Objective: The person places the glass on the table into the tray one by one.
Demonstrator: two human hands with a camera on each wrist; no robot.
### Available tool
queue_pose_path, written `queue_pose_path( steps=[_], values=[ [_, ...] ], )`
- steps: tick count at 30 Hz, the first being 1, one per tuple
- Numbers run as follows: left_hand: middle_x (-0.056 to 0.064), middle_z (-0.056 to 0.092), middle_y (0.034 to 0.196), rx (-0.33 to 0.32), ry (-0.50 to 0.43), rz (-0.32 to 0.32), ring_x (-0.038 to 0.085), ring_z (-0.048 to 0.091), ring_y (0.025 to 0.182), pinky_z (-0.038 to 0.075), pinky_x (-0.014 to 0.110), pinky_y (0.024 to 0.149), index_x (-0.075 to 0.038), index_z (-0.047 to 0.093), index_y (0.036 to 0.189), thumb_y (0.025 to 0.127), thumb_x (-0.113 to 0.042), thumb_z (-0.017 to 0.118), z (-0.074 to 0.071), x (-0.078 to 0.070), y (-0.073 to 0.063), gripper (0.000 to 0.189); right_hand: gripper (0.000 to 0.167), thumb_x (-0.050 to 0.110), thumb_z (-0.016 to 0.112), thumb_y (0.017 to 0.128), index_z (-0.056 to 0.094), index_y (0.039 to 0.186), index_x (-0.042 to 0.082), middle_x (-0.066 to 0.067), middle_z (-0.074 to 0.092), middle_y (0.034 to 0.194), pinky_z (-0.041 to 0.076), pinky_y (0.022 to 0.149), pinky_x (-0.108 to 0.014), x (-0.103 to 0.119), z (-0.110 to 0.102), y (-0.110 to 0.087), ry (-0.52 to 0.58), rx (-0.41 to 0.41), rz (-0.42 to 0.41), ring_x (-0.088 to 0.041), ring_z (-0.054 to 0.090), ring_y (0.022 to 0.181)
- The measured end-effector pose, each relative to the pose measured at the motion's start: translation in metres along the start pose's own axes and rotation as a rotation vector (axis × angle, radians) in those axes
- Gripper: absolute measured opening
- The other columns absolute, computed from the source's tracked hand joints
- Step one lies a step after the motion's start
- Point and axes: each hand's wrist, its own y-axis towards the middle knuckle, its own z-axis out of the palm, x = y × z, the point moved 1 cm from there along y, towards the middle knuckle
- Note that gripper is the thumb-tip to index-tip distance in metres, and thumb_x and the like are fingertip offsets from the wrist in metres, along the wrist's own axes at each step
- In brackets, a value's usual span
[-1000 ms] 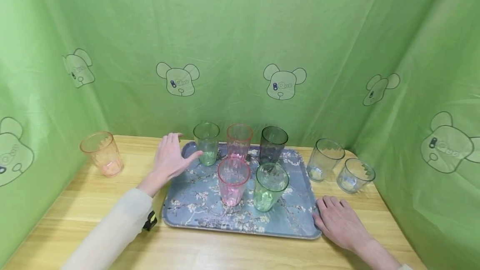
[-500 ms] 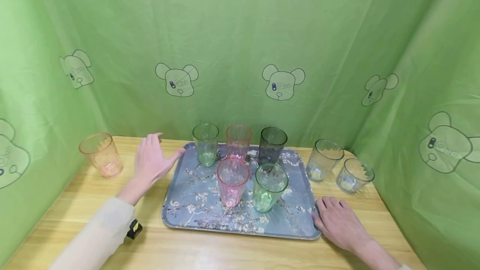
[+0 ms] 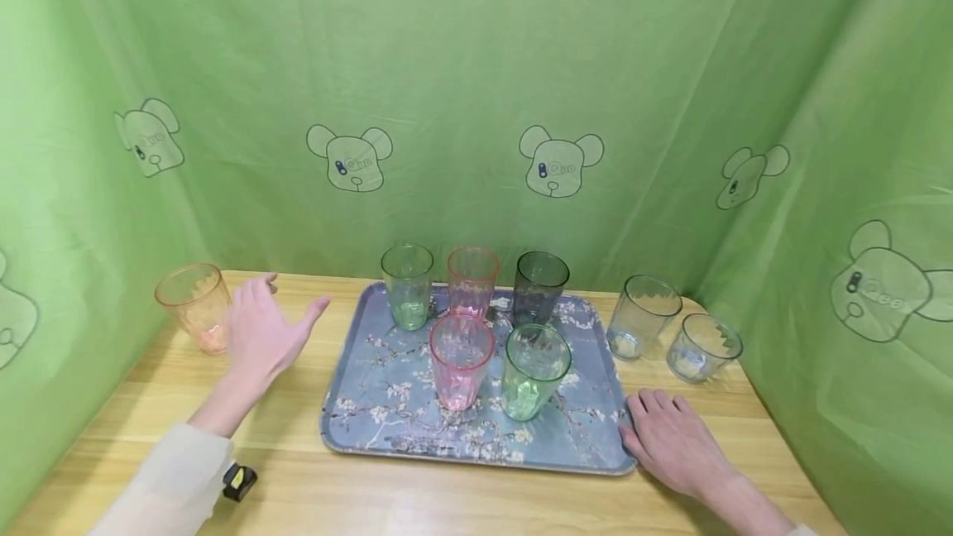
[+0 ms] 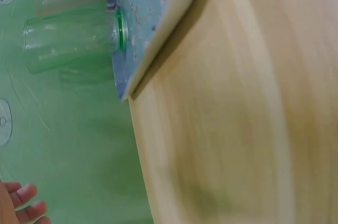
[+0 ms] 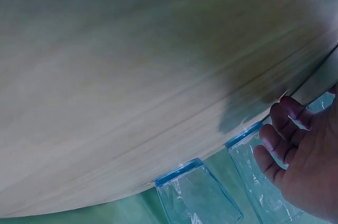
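Observation:
My left hand (image 3: 264, 331) is over the table at the left, fingers extended and thumb spread wide, with nothing in it. Its fingers overlap the right side of an orange tumbler (image 3: 192, 302) in the head view. Only that hand's fingertips (image 4: 31, 205) show in the left wrist view. My right hand (image 3: 676, 441) rests at the right front corner of a blue flowered tray (image 3: 380, 412), fingers loosely bent and thumb at the rim. On the tray stand a green tumbler (image 3: 408, 288), a red-rimmed one (image 3: 472, 281), a dark grey one (image 3: 538, 292), a pink one (image 3: 460, 366) and another green one (image 3: 532, 379).
Right of the tray stand a tall clear bluish tumbler (image 3: 642, 321) and a shorter one (image 3: 700, 350). Green curtains (image 3: 462, 89) with bear heads surround the back and sides of the wooden table (image 3: 417, 499).
My left hand has moved left, away from the green tumbler at the back of the tray and over to the orange tumbler. My right hand has stayed put.

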Motion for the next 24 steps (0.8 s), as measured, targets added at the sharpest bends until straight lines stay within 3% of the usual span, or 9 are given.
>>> queue_pose_path(
  steps=[8, 16, 24],
  values=[
    [0.031, 0.055, 0.127, -0.097, 0.063, -0.08, 0.046, 0.048, 0.117, 0.039, 0.058, 0.1, 0.01, 0.04, 0.149, 0.092, -0.077, 0.057, -0.022, 0.018, -0.003, 0.105, 0.026, 0.035, 0.068, 0.096, 0.059, 0.102, 0.012, -0.002, 0.055, 0.089, 0.041, 0.072, -0.038, 0.0, 0.0, -0.001, -0.001, 0.0, 0.0, -0.02, 0.054, 0.084],
    [0.039, 0.046, 0.145, -0.094, 0.078, -0.237, 0.053, 0.043, 0.129, 0.036, 0.064, 0.108, 0.01, 0.027, 0.158, 0.092, -0.085, 0.047, -0.044, 0.036, -0.002, 0.118, 0.025, 0.035, 0.069, 0.095, 0.058, 0.099, 0.013, -0.001, 0.054, 0.087, 0.041, 0.071, -0.038, 0.0, 0.0, -0.001, -0.001, -0.025, -0.009, -0.02, 0.053, 0.083],
    [0.039, 0.044, 0.143, -0.104, 0.06, -0.385, 0.052, 0.042, 0.127, 0.038, 0.063, 0.105, 0.011, 0.026, 0.156, 0.092, -0.084, 0.046, -0.057, 0.054, -0.006, 0.117, 0.025, 0.035, 0.069, 0.095, 0.058, 0.098, 0.012, -0.002, 0.055, 0.087, 0.043, 0.071, -0.04, 0.0, -0.003, 0.001, 0.005, -0.013, -0.008, -0.022, 0.055, 0.084]
  ],
)
